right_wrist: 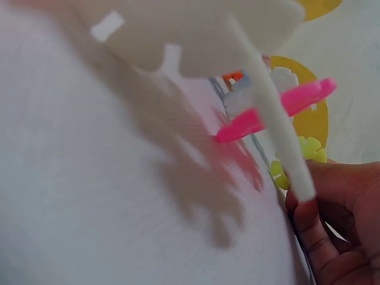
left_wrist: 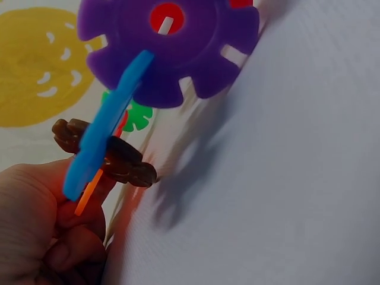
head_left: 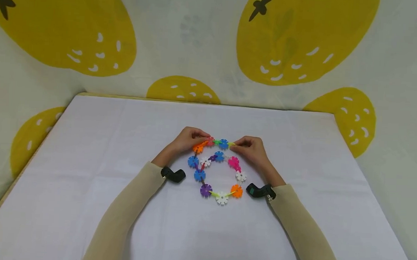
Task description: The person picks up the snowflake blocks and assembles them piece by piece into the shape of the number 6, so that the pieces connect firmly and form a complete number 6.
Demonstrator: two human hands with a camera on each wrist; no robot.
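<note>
Notched plastic snowflake discs, slotted edge to edge, form a colourful ring with a row branching off its upper left. My left hand (head_left: pixel 188 140) pinches that row near a red disc (head_left: pixel 210 141) and an orange disc (head_left: pixel 198 148). At the row's right end, the thumb and fingers of my right hand (head_left: pixel 252 149) pinch a yellow disc (right_wrist: pixel 314 148), beside a blue disc (head_left: pixel 223 144). A brown disc (left_wrist: pixel 127 157) and a purple disc (left_wrist: pixel 166 71) show large in the left wrist view. A pink disc (right_wrist: pixel 243 126) crosses a white one in the right wrist view.
The ring's lower side, with a white disc (head_left: pixel 222 198) and an orange one, lies on the white tablecloth (head_left: pixel 89 148) between my forearms. Dark wrist cameras sit on both wrists. A cloth (head_left: pixel 205 36) with yellow fruit prints hangs behind the table.
</note>
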